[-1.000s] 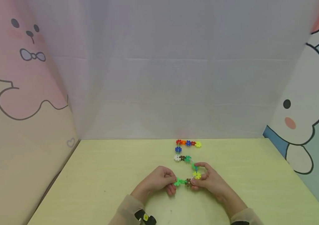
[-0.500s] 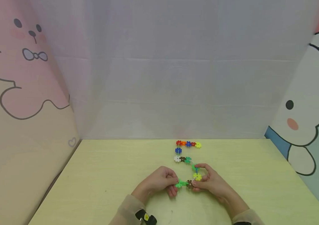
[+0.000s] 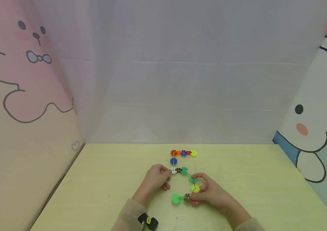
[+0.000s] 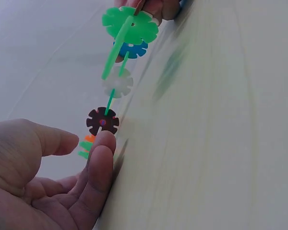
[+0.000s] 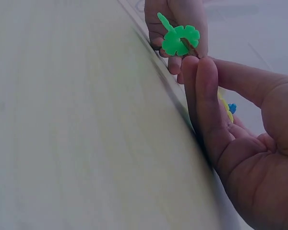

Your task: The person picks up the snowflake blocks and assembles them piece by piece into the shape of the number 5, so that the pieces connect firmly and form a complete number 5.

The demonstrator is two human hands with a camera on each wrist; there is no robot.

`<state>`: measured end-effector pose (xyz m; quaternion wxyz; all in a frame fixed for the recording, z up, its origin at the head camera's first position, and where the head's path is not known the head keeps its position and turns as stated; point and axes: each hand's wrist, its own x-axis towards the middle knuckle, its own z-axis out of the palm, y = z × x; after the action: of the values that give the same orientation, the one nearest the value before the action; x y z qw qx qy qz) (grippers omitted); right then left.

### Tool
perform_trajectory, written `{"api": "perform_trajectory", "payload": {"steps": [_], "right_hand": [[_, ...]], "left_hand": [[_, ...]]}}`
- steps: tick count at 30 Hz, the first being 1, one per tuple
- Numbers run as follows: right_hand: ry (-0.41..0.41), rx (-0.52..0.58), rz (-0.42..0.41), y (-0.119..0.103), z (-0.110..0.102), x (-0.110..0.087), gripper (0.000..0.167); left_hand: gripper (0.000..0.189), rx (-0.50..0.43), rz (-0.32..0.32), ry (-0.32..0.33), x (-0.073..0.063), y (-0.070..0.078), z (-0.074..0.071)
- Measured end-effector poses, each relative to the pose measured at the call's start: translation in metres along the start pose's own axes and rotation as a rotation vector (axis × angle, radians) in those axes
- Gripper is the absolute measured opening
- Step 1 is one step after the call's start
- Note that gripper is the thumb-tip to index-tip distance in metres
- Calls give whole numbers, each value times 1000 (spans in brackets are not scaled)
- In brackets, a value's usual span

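A chain of plastic snowflake discs (image 3: 184, 170) winds across the table in the head view. My right hand (image 3: 213, 193) pinches its brown disc (image 3: 187, 198) near the close end, with the index fingertip at the green disc (image 3: 191, 178) above a yellow disc (image 3: 195, 188). My left hand (image 3: 155, 177) is at the white disc (image 3: 173, 170) on the chain's left side. Its thumb and fingers stand apart in the left wrist view, close to a dark disc (image 4: 102, 121). The light green end disc (image 3: 176, 198) sticks out left of my right hand.
A red, orange, blue and yellow row of discs (image 3: 184, 153) forms the chain's far end. The pale wooden table (image 3: 108, 170) meets a white curtain (image 3: 157, 96) at the back. Cartoon panels (image 3: 30, 80) stand at both sides.
My left hand has let go of the light green end disc and moved away from me to the white disc. The chain has slid a little left and toward me, the right hand with it.
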<state>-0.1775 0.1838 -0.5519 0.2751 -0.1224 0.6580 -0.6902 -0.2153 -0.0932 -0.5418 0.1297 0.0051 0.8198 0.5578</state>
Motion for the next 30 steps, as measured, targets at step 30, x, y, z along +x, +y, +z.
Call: {"api": "perform_trajectory", "payload": {"steps": [30], "right_hand": [[176, 3, 53, -1, 19, 3, 89]], "left_hand": [[27, -214, -74, 17, 12, -11, 3]]}}
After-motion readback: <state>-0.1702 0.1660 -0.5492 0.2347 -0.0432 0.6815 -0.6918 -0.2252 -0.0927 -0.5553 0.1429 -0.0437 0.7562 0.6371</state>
